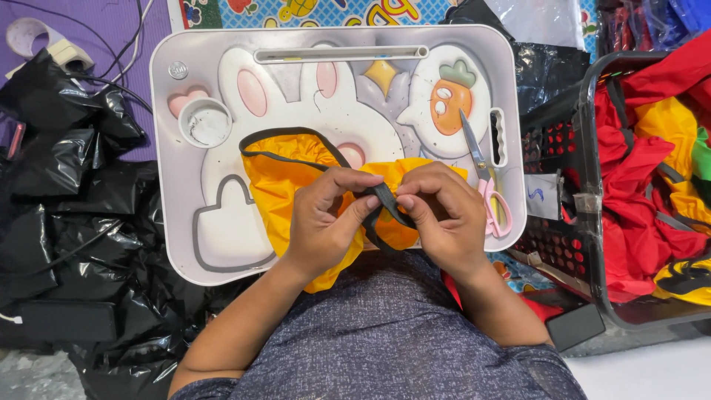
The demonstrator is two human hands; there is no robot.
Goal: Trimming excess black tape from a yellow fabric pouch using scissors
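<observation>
Black strap (pixel 385 198) pinched between fingertips of left hand (pixel 326 215) and right hand (pixel 441 215), both closed on it. Yellow fabric piece (pixel 285 185) bunched beneath fingers, on lap tray (pixel 185 148). Strap loop lying beyond fingertips; pink-handled scissors (pixel 485 178) untouched, just right of right fingers.

1. I see a small white paper label (pixel 543 196) stuck on the outer wall of the black mesh basket (pixel 557 141), just right of the grey lap tray (pixel 333 35). It is roughly square and carries a blue scribble-like mark.
2. Left of the tray lies a heap of glossy black plastic bags (pixel 81 200), crumpled and overlapping (I cannot tell from here what is in them).
3. At the top right, a clear, shiny plastic bag (pixel 541 18) lies over dark material, above the basket.
4. The tray's upper left corner bears a small round embossed emblem (pixel 178 70), the same pale grey as the tray.
</observation>
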